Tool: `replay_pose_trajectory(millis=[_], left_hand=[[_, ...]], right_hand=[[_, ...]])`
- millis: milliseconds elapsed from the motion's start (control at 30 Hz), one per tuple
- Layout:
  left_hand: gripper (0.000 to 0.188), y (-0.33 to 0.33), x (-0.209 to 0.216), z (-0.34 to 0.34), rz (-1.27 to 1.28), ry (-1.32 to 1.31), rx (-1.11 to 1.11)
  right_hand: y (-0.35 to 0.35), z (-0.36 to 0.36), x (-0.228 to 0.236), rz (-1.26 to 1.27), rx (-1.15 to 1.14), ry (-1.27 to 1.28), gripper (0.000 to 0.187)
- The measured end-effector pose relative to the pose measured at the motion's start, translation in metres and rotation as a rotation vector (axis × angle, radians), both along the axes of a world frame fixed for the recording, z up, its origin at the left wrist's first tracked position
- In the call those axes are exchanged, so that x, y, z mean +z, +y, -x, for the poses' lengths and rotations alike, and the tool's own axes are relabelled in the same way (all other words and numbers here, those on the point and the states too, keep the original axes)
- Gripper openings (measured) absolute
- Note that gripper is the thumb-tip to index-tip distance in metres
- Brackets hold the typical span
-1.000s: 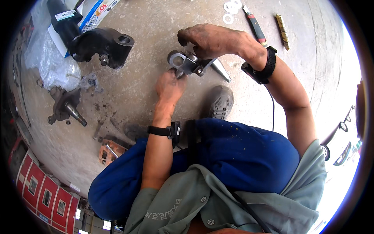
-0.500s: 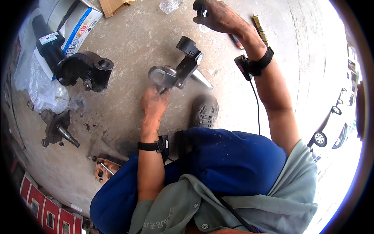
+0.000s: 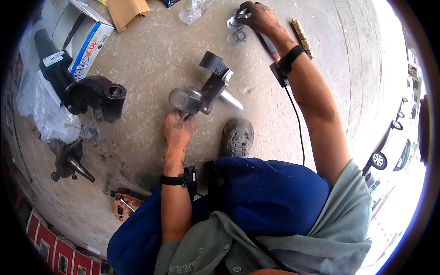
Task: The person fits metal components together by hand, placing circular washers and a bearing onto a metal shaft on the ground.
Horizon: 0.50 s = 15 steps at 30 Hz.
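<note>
My left hand [image 3: 178,133] is closed round the lower end of a dark grey steering knuckle [image 3: 213,90], held just above the floor in front of my shoe. A bright tapered spindle [image 3: 233,100] sticks out of the knuckle to the right. At the far right, my right hand [image 3: 263,20] reaches down to the floor. Its fingers are closed on a small shiny metal piece [image 3: 244,13], partly hidden by them. Several flat ring washers [image 3: 233,24] lie right beside those fingers.
A large black forged axle part [image 3: 94,98] rests on plastic wrap at the left, by a white box [image 3: 94,43]. Nearer lies a greasy knuckle [image 3: 68,160]. A rusty brake caliper [image 3: 126,206] sits by my left knee. A yellow tube [image 3: 301,39] and a red-and-grey handle [image 3: 270,47] lie far right.
My right hand has shifted a little to the right, and more of the washers now show beside it. The left hand stays on the knuckle. The whole view has shifted slightly.
</note>
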<state>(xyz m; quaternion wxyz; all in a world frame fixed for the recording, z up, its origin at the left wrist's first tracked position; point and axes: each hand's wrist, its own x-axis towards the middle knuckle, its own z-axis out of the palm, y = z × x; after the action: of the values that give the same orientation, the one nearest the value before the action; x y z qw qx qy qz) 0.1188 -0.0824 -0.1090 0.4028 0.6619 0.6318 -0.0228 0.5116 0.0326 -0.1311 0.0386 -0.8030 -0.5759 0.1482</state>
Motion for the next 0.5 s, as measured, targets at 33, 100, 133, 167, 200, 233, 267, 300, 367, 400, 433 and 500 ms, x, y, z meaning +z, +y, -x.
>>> replay_pose_trajectory(millis=[33,100,133,167,200,233,267,300,367,400,433,500], left_hand=[[0.036,0.000,0.001,0.000,0.003,0.003,0.002],[0.036,0.000,0.003,-0.001,0.006,0.013,0.005],[0.036,0.000,0.003,-0.002,0.007,0.019,0.007],[0.036,0.000,0.002,-0.003,0.009,0.025,0.008],[0.036,0.000,0.002,-0.003,0.011,0.024,0.005],[0.036,0.000,0.002,-0.003,0.013,0.026,0.006],[0.036,0.000,0.001,-0.002,0.015,0.029,0.006],[0.036,0.000,0.001,-0.001,0.019,0.037,0.012],[0.036,0.001,0.002,-0.002,0.027,0.049,0.021],[0.037,0.001,0.002,-0.002,0.028,0.053,0.022],[0.037,0.001,0.002,-0.004,0.030,0.049,0.016],[0.037,0.001,0.003,-0.005,0.040,0.046,0.007]], right_hand=[[0.001,-0.002,-0.004,-0.006,0.026,-0.002,0.040],[0.007,-0.009,-0.012,-0.018,0.079,-0.006,0.039],[0.010,-0.011,-0.014,0.002,0.070,-0.005,0.035],[0.012,-0.014,-0.017,0.022,0.062,-0.004,0.033],[0.013,-0.016,-0.019,0.042,0.052,-0.004,0.033],[0.014,-0.012,-0.016,0.049,0.018,0.034,0.035],[0.015,-0.010,-0.012,0.057,-0.016,0.071,0.038],[0.015,-0.006,-0.008,0.064,-0.051,0.109,0.041],[0.011,0.007,0.007,0.086,-0.132,0.134,0.038],[0.010,0.012,0.011,0.097,-0.173,0.147,0.037],[0.005,0.005,0.008,0.009,-0.105,0.154,0.037],[-0.004,-0.007,-0.006,-0.165,0.041,0.171,0.037]])
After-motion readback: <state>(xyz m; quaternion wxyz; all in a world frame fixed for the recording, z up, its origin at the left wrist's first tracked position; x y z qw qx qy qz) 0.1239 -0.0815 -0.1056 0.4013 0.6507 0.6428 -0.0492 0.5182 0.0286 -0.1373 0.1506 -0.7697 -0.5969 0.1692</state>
